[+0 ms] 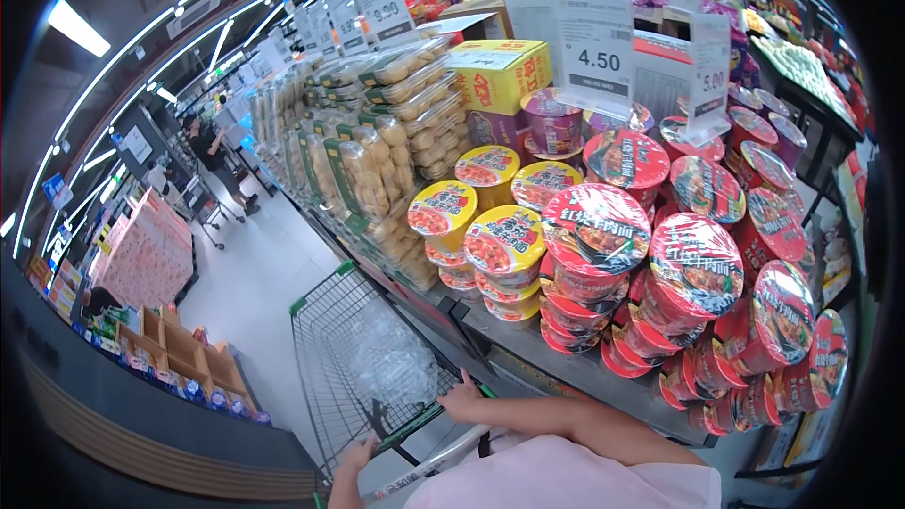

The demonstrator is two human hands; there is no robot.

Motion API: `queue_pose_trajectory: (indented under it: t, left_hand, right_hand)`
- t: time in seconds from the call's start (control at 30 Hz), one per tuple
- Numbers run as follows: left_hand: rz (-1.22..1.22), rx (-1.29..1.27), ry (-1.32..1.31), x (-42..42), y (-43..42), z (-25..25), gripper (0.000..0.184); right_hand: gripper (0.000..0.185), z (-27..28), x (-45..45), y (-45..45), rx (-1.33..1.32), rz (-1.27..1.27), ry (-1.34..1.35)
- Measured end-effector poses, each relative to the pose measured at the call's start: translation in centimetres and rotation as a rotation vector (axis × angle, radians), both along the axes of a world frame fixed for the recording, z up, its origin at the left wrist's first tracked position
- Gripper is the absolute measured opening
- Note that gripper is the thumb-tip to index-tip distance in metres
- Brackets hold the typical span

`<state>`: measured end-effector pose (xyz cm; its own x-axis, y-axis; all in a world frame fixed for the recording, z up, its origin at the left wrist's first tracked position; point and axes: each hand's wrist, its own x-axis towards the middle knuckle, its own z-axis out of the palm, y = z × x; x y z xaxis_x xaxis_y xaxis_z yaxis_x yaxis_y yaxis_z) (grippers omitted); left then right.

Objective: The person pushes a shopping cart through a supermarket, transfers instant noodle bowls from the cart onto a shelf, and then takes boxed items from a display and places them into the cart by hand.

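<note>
Already, our cart (299,305) holds clear plastic (388,358); noodle cups (597,234) stand outside. Whether our left hand's (357,453) or right hand's (459,400) fingers grip, we can't tell.

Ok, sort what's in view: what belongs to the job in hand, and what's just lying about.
Likely part of the job:
left hand and right hand, at the cart
shopping cart
clear plastic bundle inside it

Just around:
red-lidded cups
yellow-lidded cups
stacked clear packs
yellow carton
price signs
</note>
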<state>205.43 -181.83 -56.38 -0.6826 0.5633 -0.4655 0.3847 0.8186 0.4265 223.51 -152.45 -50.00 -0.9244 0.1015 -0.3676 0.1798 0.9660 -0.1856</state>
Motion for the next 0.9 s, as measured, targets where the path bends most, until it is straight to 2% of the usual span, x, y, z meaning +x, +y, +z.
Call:
queue_pose_trajectory:
  t: [0.07,0.13,0.17,0.27,0.3,0.37,0.47,0.53,0.57,0.63,0.7,0.8,0.9]
  left_hand:
    - [0.022,-0.035,-0.055,0.1,-0.9,-0.5,0.061]
    - [-0.012,-0.011,-0.067,-0.2,-0.8,-1.0,0.058]
    - [-0.073,0.022,0.028,0.5,-0.9,-0.3,0.054]
    - [-0.203,0.026,0.150,2.5,-1.2,2.5,0.048]
    - [-0.232,0.122,0.195,2.5,-1.7,2.0,0.042]
    - [-0.232,0.097,0.240,2.4,-1.6,1.8,0.040]
    - [-0.196,0.055,0.334,2.6,-1.4,2.2,0.037]
    - [-0.189,-0.016,0.403,2.2,-1.5,1.4,0.034]
    - [-0.236,0.052,0.498,1.9,-1.5,1.2,0.030]
    - [-0.213,0.142,0.498,1.6,-1.1,2.6,0.027]
    - [-0.254,0.232,0.526,0.5,-1.4,1.8,0.024]
    - [-0.436,0.344,0.514,-1.3,-1.9,3.8,0.031]
    - [-0.375,0.237,0.467,-3.0,-2.0,3.9,0.029]
  right_hand:
    - [0.035,-3.9,-1.6,0.5,-0.030,0.009,-0.032]
    - [0.030,-2.8,-1.9,0.9,-0.066,0.033,-0.095]
    - [0.028,-2.2,-2.3,1.2,-0.081,0.040,-0.122]
    - [0.027,-6.0,-3.4,2.5,-0.110,0.235,-0.057]
    - [0.024,-5.3,-3.3,2.6,-0.123,0.239,-0.052]
    - [0.018,-2.1,-3.0,2.4,-0.159,0.258,-0.056]
    - [0.029,-4.2,-4.2,2.5,-0.042,0.299,-0.083]
    - [0.028,-2.7,-5.0,2.3,-0.006,0.255,-0.128]
    - [0.027,-3.5,-5.3,2.5,-0.031,0.258,-0.081]
    - [0.027,-3.2,-5.9,2.9,-0.050,0.268,-0.054]
    - [0.026,-2.2,-6.8,2.9,-0.018,0.282,-0.069]
    - [0.029,-0.5,-8.6,2.6,0.037,0.283,-0.125]
    - [0.030,-1.0,-10.4,2.8,0.041,0.283,-0.105]
